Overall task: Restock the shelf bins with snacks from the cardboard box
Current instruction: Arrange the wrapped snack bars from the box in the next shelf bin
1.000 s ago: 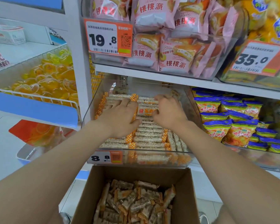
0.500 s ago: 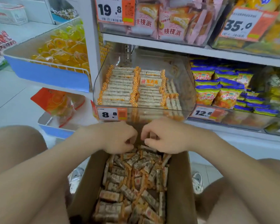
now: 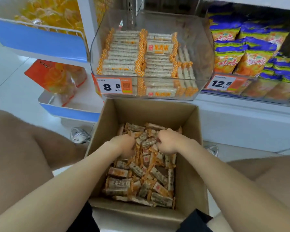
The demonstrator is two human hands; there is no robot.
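Open brown cardboard box [image 3: 188, 148] sits just below the clear plastic shelf bin [image 3: 200, 47]. Box walls stand well above the loose orange-wrapped snack bars [image 3: 141, 181] inside. Left hand [image 3: 122, 145] and right hand [image 3: 169, 141] are down at the far end, close together, fingers curled round bars.

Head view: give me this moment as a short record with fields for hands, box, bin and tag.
left hand: in the cardboard box, fingers buried in loose snack bars, grip hidden
right hand: in the box, fingers curled on snack bars
clear bin: above the box, bars in neat rows
price tag: 8.8, on bin front
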